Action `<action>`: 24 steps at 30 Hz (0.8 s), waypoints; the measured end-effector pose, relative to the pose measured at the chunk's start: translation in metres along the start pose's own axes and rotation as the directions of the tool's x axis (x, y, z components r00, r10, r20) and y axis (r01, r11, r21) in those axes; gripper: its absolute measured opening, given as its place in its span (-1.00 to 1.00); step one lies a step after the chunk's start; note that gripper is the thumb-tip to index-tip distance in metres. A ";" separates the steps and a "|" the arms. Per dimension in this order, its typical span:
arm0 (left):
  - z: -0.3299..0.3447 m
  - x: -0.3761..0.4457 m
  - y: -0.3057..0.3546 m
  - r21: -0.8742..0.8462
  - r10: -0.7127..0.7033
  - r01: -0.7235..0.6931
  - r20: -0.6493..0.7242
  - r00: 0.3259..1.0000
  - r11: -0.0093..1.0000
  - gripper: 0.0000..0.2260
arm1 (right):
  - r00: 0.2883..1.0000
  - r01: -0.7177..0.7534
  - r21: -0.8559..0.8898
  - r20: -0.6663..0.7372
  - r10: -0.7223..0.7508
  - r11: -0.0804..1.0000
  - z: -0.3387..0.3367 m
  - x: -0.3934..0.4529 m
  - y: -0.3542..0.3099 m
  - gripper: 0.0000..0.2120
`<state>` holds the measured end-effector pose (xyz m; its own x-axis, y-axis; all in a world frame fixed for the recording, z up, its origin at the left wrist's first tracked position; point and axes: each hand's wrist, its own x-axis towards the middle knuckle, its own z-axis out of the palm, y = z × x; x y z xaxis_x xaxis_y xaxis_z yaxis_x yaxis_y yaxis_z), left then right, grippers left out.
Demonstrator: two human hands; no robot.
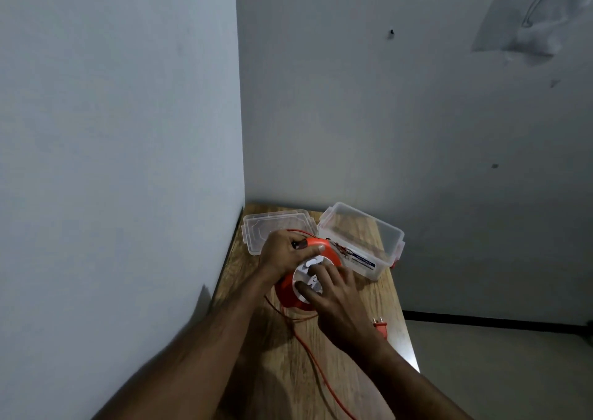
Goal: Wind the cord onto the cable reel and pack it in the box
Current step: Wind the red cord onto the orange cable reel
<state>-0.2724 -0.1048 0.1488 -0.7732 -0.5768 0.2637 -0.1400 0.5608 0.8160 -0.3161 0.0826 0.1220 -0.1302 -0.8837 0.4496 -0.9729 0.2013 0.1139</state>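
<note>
An orange cable reel [290, 294] with a white socket face sits on the wooden table [349, 384]. My left hand [284, 252] grips its upper rim. My right hand [337, 297] lies on the white face, fingers curled over its centre. A thin orange cord [321, 374] runs from the reel down the table toward me. Its orange plug [381, 327] lies on the table to the right of my right wrist. The clear plastic box [390, 236] stands open just behind the reel.
The box's clear lid [256, 227] lies flat behind my left hand, near the corner. Walls close the table on the left and at the back. The table's right edge drops to the floor [513, 371].
</note>
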 end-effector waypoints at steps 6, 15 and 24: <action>-0.001 -0.001 0.005 -0.014 0.008 -0.007 0.062 0.998 1.000 -0.63 | 0.994 -0.055 -0.094 0.090 0.064 0.994 0.002 0.002 0.009 -0.33; 0.000 -0.005 0.012 0.029 0.040 -0.040 0.013 0.999 0.999 -0.59 | 0.967 -0.252 0.136 -0.014 0.256 0.958 0.001 0.012 0.007 -0.36; 0.004 -0.003 0.014 0.033 0.035 -0.035 0.011 0.999 0.999 -0.54 | 0.534 -0.628 0.710 0.097 0.840 0.317 -0.011 0.027 -0.032 -0.48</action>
<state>-0.2743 -0.0932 0.1572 -0.7846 -0.5500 0.2862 -0.1328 0.6000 0.7889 -0.2863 0.0566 0.1404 -0.9052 -0.3437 0.2498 -0.3627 0.3188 -0.8757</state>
